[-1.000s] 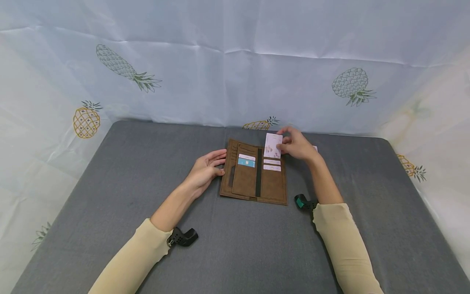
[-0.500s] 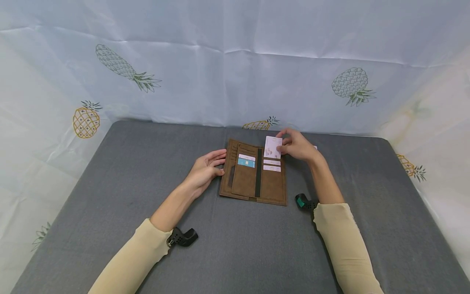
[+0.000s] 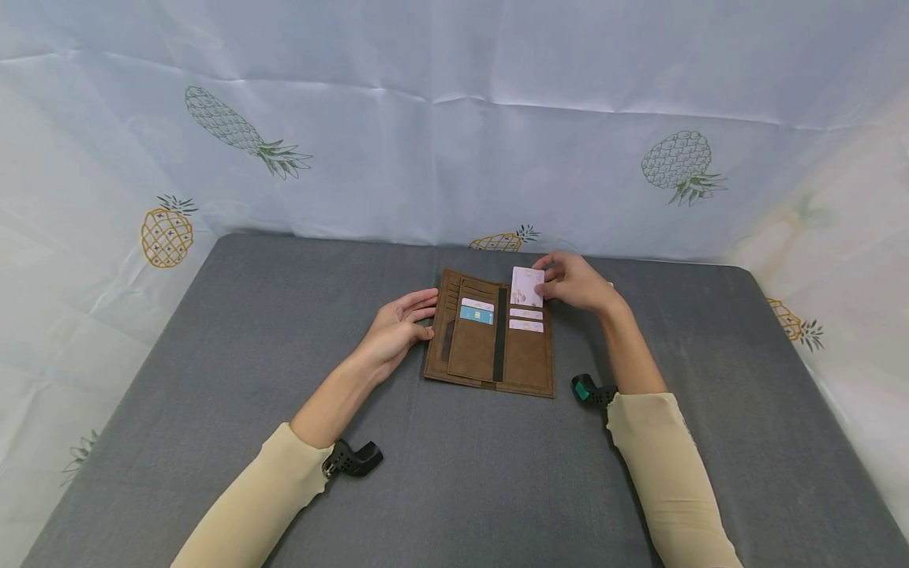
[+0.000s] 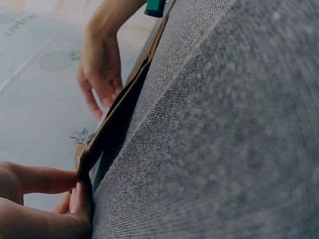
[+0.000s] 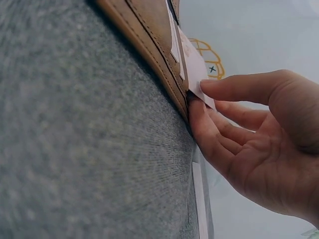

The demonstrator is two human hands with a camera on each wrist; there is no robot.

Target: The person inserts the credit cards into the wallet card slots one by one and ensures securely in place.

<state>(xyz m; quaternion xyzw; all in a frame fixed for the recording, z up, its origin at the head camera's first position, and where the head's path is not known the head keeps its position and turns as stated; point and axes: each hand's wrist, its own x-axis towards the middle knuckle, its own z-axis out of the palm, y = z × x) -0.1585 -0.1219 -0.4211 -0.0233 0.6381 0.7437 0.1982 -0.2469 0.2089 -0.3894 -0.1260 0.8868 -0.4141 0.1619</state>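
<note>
A brown wallet (image 3: pixel 524 361) lies spread open on the grey tabletop in the head view. My left hand (image 3: pixel 392 331) pinches its left edge, thumb on top and fingers beneath; in the left wrist view that edge tilts up off the cloth. My right hand (image 3: pixel 577 282) holds a pale pink card (image 3: pixel 525 282) between thumb and fingers at the top of the wallet's right half. In the right wrist view, the card (image 5: pixel 195 59) sits partly behind the slot edge. Two pale card strips (image 3: pixel 526 314) show below it. A blue card (image 3: pixel 476 315) sits in the left half.
A pale flat item (image 5: pixel 200 199) lies on the table beyond my right hand, mostly hidden in the head view. Behind the grey table (image 3: pixel 298 260) hangs a white pineapple-print curtain (image 3: pixel 383 158). Black wrist cameras (image 3: pixel 355 457) stick out from both sleeves.
My right hand has brought the pale pink card slightly down, deeper into the wallet's right half. My left hand keeps its place at the left edge.
</note>
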